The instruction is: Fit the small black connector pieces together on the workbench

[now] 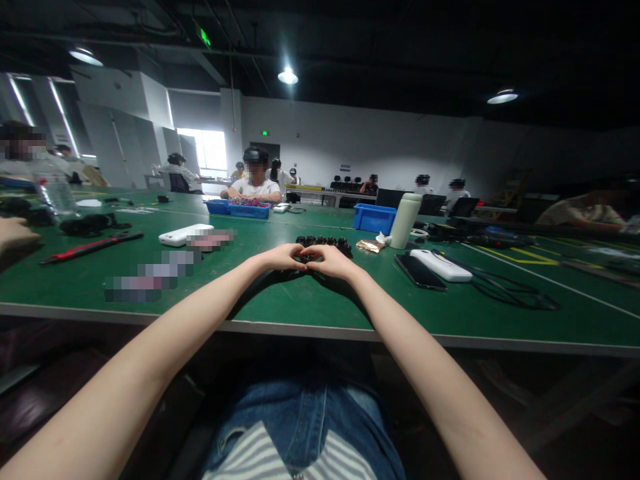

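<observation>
My left hand (283,257) and my right hand (327,259) meet fingertip to fingertip low over the green table (240,293). The fingers of both are bent and pressed together. Whatever is between them is too small and dark to make out. Just behind the fingers sits a cluster of small black pieces (341,245) in a row, partly covered by my hands. I cannot tell whether my fingertips touch this cluster.
To the right are a black phone (419,272), a white power bank (440,265) with dark cables, a pale green bottle (405,221) and a blue bin (374,217). On the left lie a white device (185,235) and a red-black stick (90,248). Blue trays (249,211) stand by a person opposite.
</observation>
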`<state>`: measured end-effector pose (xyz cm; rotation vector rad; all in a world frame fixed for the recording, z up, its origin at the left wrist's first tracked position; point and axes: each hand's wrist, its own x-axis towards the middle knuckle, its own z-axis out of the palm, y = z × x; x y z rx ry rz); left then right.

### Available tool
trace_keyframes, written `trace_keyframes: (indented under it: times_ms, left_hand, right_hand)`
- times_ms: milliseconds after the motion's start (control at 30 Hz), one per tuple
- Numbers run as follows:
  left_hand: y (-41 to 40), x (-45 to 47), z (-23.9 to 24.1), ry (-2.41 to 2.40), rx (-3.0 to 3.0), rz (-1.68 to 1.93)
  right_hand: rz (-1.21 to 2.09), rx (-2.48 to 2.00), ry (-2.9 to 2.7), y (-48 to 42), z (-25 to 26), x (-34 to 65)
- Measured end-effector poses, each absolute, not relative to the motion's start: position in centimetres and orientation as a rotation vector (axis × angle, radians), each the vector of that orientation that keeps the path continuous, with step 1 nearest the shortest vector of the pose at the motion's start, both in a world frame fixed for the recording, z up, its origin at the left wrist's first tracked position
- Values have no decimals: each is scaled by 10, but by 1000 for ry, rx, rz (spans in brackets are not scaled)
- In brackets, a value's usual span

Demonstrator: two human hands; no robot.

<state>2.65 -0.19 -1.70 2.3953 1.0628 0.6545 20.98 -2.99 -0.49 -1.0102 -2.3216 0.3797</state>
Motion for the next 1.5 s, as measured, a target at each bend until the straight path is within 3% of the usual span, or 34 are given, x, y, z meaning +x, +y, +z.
trace_keyframes:
  times_ms: [433, 667, 1000, 1500]
  left_hand:
    - [-8, 27, -10, 1114, 2414, 612]
    - [-11, 16, 2, 1224, 2456, 511]
    - [-3, -1, 13, 1514, 2421, 700]
    - [17, -2, -24, 1753, 2373, 739]
  right_hand:
    - [444, -1062, -2232, -27, -4, 212]
    - [222, -1328, -2043, -22, -3, 216]
    - [298, -1544, -2249, -19, -9, 217]
    - [293, -1540, -2324, -22, -7, 215]
